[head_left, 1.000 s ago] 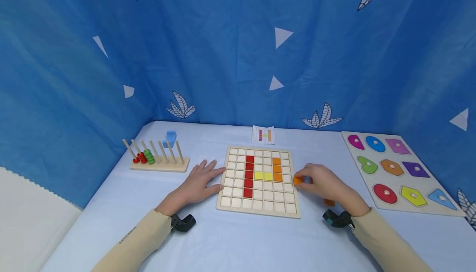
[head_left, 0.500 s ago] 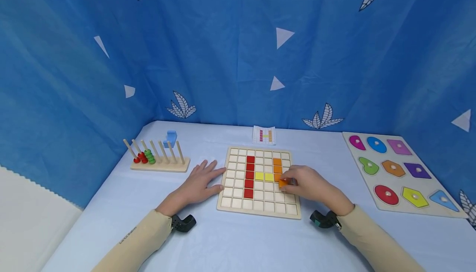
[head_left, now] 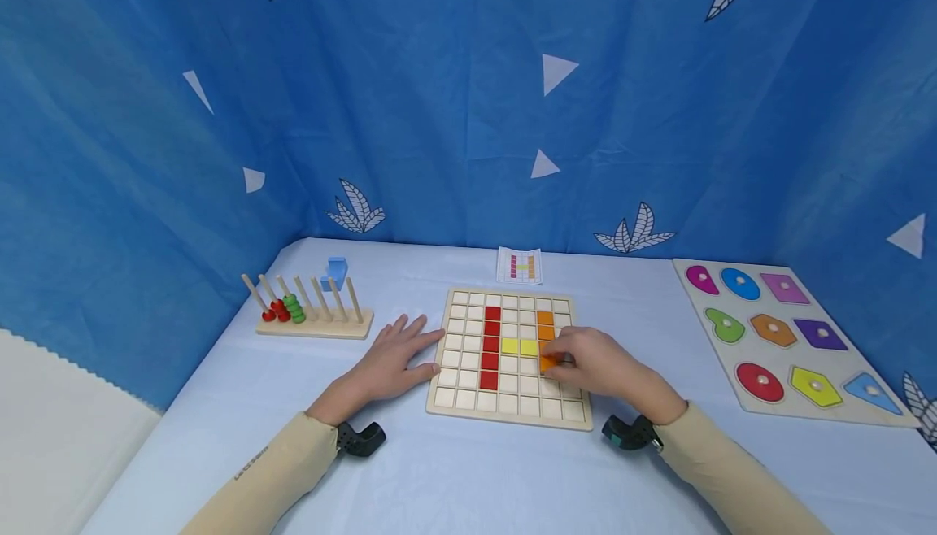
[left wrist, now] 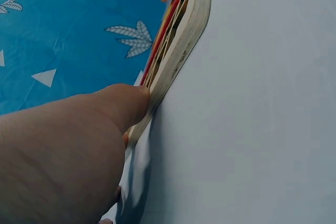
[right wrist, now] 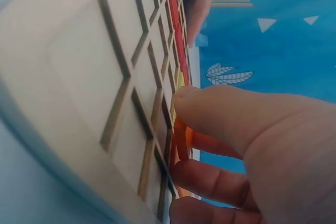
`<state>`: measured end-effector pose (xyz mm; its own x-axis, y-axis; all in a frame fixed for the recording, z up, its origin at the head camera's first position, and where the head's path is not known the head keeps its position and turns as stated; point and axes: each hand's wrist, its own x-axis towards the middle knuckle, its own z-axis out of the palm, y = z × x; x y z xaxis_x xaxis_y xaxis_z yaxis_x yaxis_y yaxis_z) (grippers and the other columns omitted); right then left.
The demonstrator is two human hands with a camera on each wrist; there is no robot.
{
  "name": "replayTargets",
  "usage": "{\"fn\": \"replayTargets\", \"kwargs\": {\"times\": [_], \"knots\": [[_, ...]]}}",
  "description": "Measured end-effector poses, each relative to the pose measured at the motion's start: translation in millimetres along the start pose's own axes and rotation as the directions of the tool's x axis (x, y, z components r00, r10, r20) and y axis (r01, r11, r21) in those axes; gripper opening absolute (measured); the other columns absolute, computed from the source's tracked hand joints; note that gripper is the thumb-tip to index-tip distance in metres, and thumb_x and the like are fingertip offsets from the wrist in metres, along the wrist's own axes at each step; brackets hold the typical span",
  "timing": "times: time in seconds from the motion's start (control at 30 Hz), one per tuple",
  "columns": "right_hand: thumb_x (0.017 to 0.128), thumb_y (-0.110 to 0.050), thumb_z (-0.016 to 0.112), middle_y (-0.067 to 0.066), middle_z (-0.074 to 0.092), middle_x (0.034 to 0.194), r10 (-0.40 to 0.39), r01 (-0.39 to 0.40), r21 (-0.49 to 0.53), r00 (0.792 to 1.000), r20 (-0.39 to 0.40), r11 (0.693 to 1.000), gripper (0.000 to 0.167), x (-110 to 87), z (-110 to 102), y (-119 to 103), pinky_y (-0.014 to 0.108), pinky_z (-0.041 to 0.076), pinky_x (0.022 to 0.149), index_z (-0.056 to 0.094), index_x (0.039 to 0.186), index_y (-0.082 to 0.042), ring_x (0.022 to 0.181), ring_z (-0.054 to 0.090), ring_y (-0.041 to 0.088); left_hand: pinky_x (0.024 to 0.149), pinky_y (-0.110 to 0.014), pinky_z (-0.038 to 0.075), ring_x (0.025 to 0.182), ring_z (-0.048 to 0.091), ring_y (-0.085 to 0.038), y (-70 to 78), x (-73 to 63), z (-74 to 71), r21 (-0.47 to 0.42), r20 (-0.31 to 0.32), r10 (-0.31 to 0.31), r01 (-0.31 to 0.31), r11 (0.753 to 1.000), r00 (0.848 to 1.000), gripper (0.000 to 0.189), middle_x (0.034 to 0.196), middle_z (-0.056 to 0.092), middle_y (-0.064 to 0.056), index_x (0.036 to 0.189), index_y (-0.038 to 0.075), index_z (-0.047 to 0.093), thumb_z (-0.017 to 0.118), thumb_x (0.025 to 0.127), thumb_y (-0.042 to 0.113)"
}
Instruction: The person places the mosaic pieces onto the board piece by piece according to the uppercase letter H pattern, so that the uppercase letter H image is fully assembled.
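A wooden grid board (head_left: pixel 509 411) lies on the table with red tiles (head_left: pixel 490 348) in one column, two yellow tiles (head_left: pixel 519 346) in a row and orange tiles (head_left: pixel 545 324) in another column. My right hand (head_left: pixel 602 360) pinches an orange square tile (head_left: pixel 546 365) between thumb and fingers, right at the cell below the other orange ones. In the right wrist view this tile (right wrist: pixel 182 139) stands tilted at the grid. My left hand (head_left: pixel 395 358) lies with fingers spread, thumb and index finger touching the board's left edge; in the left wrist view the thumb (left wrist: pixel 123 103) presses there.
Behind the board lies a small pattern card (head_left: pixel 519 266). A wooden peg stand (head_left: pixel 315 325) with red and green beads is at left, a blue piece (head_left: pixel 334 273) behind it. At right lies a shape puzzle board (head_left: pixel 791 340). A blue curtain (head_left: pixel 468 112) hangs behind.
My right hand has carried the orange tile leftward from beside the board to the orange column, and the tile has come down at the grid. My left hand has stayed put.
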<state>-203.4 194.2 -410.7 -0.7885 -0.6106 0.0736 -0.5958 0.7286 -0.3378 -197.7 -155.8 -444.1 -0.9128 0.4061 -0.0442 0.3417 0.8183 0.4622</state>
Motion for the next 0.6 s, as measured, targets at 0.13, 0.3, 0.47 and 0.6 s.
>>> {"fn": "replayTargets", "kwargs": {"times": [0.13, 0.3, 0.47, 0.6], "knots": [[0.086, -0.024, 0.082, -0.007, 0.067, 0.085, 0.003, -0.003, 0.0, 1.0, 0.001, 1.0, 0.023, -0.1, 3.1, 0.7, 0.017, 0.042, 0.061, 0.08, 0.107, -0.013, 0.07, 0.047, 0.004, 0.125, -0.067, 0.013, 0.157, 0.014, -0.047, 0.3, -0.2, -0.3, 0.0, 0.001, -0.008, 0.008, 1.0, 1.0, 0.061, 0.167, 0.03, -0.017, 0.154, 0.022, 0.048, 0.063, 0.098, 0.042], [0.085, -0.02, 0.082, -0.007, 0.065, 0.083, -0.006, 0.006, 0.001, 1.0, -0.017, 1.0, 0.022, -1.2, 4.5, 3.4, 0.018, 0.041, 0.059, 0.08, 0.106, -0.012, 0.069, 0.045, 0.003, 0.125, -0.066, 0.012, 0.158, 0.014, -0.046, 0.0, 0.2, 0.1, 0.004, 0.0, -0.011, 0.011, 1.0, 1.0, 0.061, 0.167, 0.029, -0.017, 0.154, 0.023, 0.048, 0.063, 0.098, 0.044], [0.084, -0.018, 0.082, -0.007, 0.064, 0.082, 0.001, -0.001, 0.008, 1.0, -0.019, 1.0, 0.022, -2.2, 4.9, 4.4, 0.018, 0.041, 0.06, 0.08, 0.105, -0.011, 0.07, 0.045, 0.003, 0.125, -0.067, 0.013, 0.157, 0.015, -0.047, -0.6, -0.1, 0.8, 0.007, -0.002, -0.006, 0.006, 1.0, 1.0, 0.061, 0.167, 0.03, -0.017, 0.154, 0.023, 0.048, 0.063, 0.098, 0.043], [0.084, -0.018, 0.083, -0.006, 0.065, 0.084, -0.004, 0.004, 0.009, 1.0, -0.025, 1.0, 0.022, -2.3, 5.5, 4.7, 0.018, 0.041, 0.06, 0.08, 0.105, -0.011, 0.07, 0.045, 0.003, 0.125, -0.067, 0.013, 0.157, 0.015, -0.047, -0.7, 0.1, 0.8, 0.011, -0.005, -0.005, 0.005, 1.0, 1.0, 0.061, 0.167, 0.03, -0.017, 0.153, 0.023, 0.049, 0.064, 0.098, 0.043]]}}
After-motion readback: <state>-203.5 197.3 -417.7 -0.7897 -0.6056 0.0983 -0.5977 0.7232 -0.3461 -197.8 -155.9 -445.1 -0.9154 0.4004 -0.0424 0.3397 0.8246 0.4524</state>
